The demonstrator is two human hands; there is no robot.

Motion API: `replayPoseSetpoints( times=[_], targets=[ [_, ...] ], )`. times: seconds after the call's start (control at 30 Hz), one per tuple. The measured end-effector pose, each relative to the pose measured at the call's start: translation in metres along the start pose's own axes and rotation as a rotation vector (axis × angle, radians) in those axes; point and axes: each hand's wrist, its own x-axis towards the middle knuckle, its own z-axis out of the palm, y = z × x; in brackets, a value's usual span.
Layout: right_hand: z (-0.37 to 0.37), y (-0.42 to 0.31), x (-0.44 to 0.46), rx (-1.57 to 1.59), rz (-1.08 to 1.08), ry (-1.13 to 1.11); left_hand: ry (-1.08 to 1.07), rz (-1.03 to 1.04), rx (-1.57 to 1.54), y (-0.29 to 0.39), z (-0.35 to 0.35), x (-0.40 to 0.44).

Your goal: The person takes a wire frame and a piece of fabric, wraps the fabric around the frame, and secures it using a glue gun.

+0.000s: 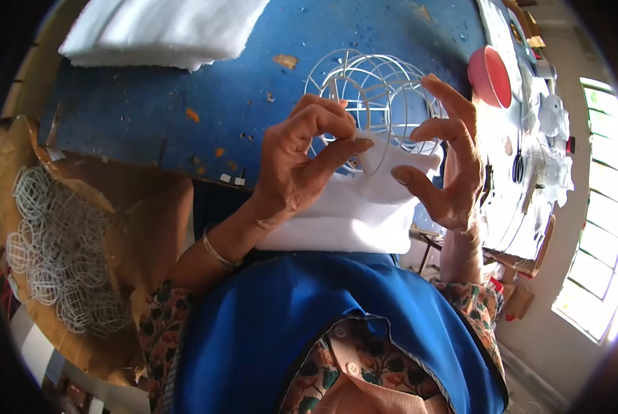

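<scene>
A round cage of pale wire (385,86) stands at the near edge of the blue table. White soft fabric (343,221) lies against its lower side and hangs over the edge toward my lap. My left hand (302,155) pinches a bit of this fabric between thumb and forefinger at the front of the cage. On the cage's right side, my right hand (450,155) has its fingers spread and curved, with the thumb near the fabric and nothing visible between the fingers.
Folded white padding (160,31) lies at the table's (150,117) far left. A pink bowl (489,77) stands at the right beside white pieces (554,124). At lower left, a large open carton (146,228) holds several small wire cages (67,255).
</scene>
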Motion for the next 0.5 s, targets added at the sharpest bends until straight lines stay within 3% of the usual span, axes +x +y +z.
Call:
replayPoseSetpoints(
  times=[0.27, 0.5],
  targets=[
    [0.0051, -0.0035, -0.0012, 0.018, 0.04, 0.04, 0.096, -0.043, -0.046, 0.006, 0.0061, 0.001],
    [0.0075, -0.0021, -0.0008, 0.022, 0.017, 0.065, 0.045, -0.065, -0.03, 0.005, 0.0026, -0.0006]
  ],
)
